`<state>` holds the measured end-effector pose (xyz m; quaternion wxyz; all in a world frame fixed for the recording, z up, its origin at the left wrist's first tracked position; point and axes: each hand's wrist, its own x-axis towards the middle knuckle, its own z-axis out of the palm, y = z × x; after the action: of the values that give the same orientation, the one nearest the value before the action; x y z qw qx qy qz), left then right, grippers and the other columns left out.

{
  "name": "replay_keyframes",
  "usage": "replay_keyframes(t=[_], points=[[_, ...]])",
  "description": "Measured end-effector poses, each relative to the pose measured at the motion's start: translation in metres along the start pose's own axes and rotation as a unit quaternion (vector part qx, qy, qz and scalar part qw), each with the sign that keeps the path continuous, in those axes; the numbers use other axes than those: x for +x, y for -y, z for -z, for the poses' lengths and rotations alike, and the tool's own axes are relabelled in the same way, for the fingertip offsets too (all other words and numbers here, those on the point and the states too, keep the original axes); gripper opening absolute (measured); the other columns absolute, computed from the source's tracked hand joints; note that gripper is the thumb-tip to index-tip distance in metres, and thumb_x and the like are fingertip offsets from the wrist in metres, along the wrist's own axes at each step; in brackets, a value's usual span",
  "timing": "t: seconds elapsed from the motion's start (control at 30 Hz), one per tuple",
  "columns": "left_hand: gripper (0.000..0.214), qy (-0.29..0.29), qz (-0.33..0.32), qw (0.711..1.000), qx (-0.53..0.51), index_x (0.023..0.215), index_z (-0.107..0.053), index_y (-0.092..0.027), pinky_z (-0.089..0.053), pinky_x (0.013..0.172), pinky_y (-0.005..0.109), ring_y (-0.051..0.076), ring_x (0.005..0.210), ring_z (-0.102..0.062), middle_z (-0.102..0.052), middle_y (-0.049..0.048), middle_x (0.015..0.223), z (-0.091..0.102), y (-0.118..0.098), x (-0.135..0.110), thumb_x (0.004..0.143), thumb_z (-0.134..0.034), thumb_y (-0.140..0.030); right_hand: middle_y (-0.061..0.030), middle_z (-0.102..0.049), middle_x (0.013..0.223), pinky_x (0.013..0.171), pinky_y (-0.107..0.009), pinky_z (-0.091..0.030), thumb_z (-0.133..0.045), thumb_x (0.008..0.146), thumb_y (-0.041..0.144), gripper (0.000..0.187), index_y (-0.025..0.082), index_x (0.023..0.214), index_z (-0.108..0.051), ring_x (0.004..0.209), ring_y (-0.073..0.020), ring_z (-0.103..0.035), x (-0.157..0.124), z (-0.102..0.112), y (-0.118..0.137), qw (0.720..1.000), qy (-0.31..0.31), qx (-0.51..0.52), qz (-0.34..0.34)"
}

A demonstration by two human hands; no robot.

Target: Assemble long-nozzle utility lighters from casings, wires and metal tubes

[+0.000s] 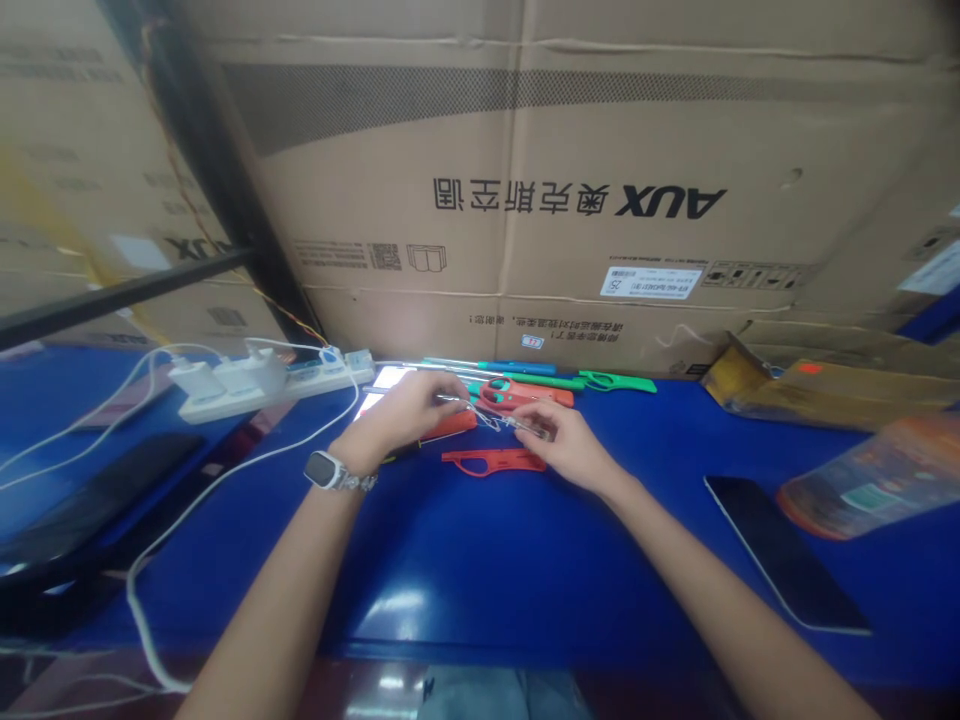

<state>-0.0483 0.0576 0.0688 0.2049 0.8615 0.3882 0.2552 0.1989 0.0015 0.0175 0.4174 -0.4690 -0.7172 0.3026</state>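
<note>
My left hand (409, 410), with a watch (322, 469) on the wrist, is closed in a pinch on a thin white wire (489, 420) above the table. My right hand (566, 440) pinches a small pale, shiny part (520, 424) at the wire's other end; its exact kind is too blurred to tell. Just below the fingers lies a red lighter shell half (487, 461), flat on the blue table (465, 560). Behind the hands is an orange-red lighter shell (517, 393). An orange piece (450, 426) lies partly hidden by my left hand.
A green lighter shell (619, 382) and a blue-handled screwdriver (525, 368) lie along the cardboard box (480, 240) at the back. A power strip (322, 380) with plugs and cables stands left. On the right are a phone (784, 550) and a clear plastic jar (870, 480).
</note>
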Motion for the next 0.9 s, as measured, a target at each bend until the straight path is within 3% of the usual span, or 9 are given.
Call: replay_keyframes(t=[0.2,0.37,0.47,0.6,0.7,0.9], points=[[0.014,-0.002,-0.028,0.999,-0.022,0.089,-0.070,-0.019,-0.048,0.074,0.029,0.018,0.080,-0.064,-0.073,0.0015,0.088,-0.015,-0.012,0.004,0.086,-0.057,-0.024,0.0038,-0.058,0.074,0.058,-0.025,-0.038,-0.052,0.080,0.019,0.011,0.023,0.090,-0.049,0.060,-0.0125,-0.050,-0.003,-0.003,-0.005,0.998,0.011,0.005,-0.063],[0.014,-0.012,-0.030,0.999,-0.036,0.087,-0.069,-0.018,-0.047,0.070,0.028,0.017,0.075,-0.063,-0.072,0.0016,0.085,-0.015,-0.015,0.009,0.085,-0.057,-0.024,0.0030,-0.058,0.077,0.062,-0.026,-0.038,-0.061,0.081,0.029,0.024,0.021,0.103,-0.055,0.065,-0.0132,-0.050,-0.003,-0.004,0.003,0.993,0.049,0.080,-0.072],[0.015,-0.007,-0.027,0.999,-0.021,0.086,-0.069,-0.018,-0.045,0.068,0.027,0.016,0.073,-0.061,-0.071,0.0014,0.082,-0.016,-0.011,0.008,0.085,-0.056,-0.024,0.0006,-0.058,0.077,0.063,-0.027,-0.038,-0.067,0.080,0.043,0.029,0.018,0.092,-0.060,0.067,-0.0138,-0.051,-0.001,-0.004,0.007,0.988,0.058,0.118,-0.086],[0.016,-0.003,-0.009,1.000,0.019,0.083,-0.068,-0.018,-0.042,0.064,0.028,0.016,0.068,-0.058,-0.068,0.0025,0.076,-0.022,-0.008,0.003,0.084,-0.054,-0.025,0.0029,-0.055,0.072,0.061,-0.026,-0.036,-0.074,0.074,0.046,0.035,0.017,0.088,-0.059,0.064,-0.0117,-0.047,-0.002,-0.006,0.006,0.983,0.064,0.136,-0.105],[0.015,0.016,0.002,0.999,0.045,0.082,-0.067,-0.018,-0.039,0.060,0.027,0.015,0.063,-0.055,-0.066,0.0022,0.073,-0.026,-0.009,-0.004,0.080,-0.052,-0.019,0.0050,-0.051,0.068,0.058,-0.024,-0.034,-0.075,0.073,0.044,0.036,0.018,0.089,-0.058,0.060,-0.0106,-0.043,-0.004,-0.007,0.003,0.987,0.047,0.110,-0.103],[0.018,0.055,0.010,0.997,0.054,0.089,-0.067,-0.019,-0.040,0.059,0.028,0.017,0.062,-0.056,-0.067,0.0023,0.075,-0.036,-0.016,-0.014,0.074,-0.058,-0.019,0.0067,-0.048,0.060,0.056,-0.024,-0.033,-0.069,0.077,0.035,0.024,0.021,0.095,-0.063,0.055,-0.0114,-0.043,-0.006,-0.010,-0.002,0.997,0.009,-0.039,-0.071]])
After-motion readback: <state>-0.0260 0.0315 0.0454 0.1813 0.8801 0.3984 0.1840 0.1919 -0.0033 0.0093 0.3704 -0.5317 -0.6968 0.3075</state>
